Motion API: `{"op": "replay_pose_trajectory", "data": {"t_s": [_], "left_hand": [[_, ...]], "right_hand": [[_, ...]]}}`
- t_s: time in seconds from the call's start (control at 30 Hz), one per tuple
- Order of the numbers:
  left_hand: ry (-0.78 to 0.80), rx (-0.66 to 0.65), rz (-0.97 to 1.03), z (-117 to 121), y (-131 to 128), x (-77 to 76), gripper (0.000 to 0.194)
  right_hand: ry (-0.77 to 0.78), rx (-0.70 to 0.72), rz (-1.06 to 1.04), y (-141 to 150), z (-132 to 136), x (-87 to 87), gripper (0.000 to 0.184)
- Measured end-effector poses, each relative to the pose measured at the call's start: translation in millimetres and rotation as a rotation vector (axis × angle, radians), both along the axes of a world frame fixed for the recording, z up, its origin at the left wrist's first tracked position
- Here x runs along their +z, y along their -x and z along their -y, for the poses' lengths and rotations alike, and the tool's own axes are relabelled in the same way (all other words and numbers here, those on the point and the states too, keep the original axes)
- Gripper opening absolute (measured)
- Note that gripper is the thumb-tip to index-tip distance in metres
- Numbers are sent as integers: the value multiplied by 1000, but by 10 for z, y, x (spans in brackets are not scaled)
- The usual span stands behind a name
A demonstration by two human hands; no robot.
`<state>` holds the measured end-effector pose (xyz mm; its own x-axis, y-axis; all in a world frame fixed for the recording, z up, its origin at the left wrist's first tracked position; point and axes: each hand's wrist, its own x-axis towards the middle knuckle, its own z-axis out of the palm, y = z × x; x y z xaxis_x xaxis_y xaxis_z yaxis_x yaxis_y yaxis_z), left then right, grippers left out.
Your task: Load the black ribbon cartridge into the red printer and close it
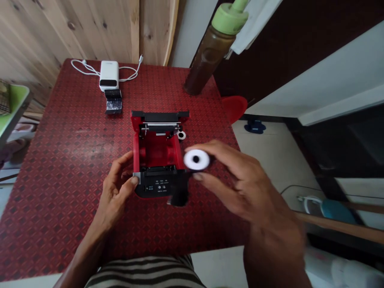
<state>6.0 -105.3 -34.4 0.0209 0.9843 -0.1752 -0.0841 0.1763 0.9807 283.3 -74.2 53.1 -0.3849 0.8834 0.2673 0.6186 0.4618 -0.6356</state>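
Observation:
A red and black thermal printer (157, 182) stands on the table with its lid (160, 117) raised and its red paper bay (157, 152) bare inside. My left hand (115, 190) grips the printer's left side, thumb on the front corner and fingers along the wall. Between the thumb and fingers of my right hand (240, 180) is a paper roll (204, 160), its white end with a dark core hole facing me. The roll is just right of the printer, slightly blurred. A loose dark strip (179, 194) hangs below it over the printer's right front corner.
Beside the printer's back right lies another small roll (181, 135). Farther back on the red patterned table (75, 168) are a white power bank (109, 74) with cables, a crumpled black wrapper (114, 103) and a tall brown bottle (207, 52) with a green cap.

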Motion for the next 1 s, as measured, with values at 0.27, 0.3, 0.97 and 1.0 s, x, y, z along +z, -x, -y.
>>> {"op": "replay_pose_trajectory", "data": {"t_s": [0.27, 0.3, 0.97, 1.0], "left_hand": [[-25, -33, 21, -10, 16, 9, 59], [-23, -34, 23, -9, 15, 6, 58], [3, -32, 61, 2, 5, 11, 59], [3, -33, 55, -1, 5, 13, 59]], "right_hand": [[-118, 62, 661, 753, -358, -228, 24], [-99, 63, 681, 790, -385, -243, 23], [23, 196, 382, 592, -475, -172, 33], [21, 242, 349, 551, -448, -131, 33]]}}
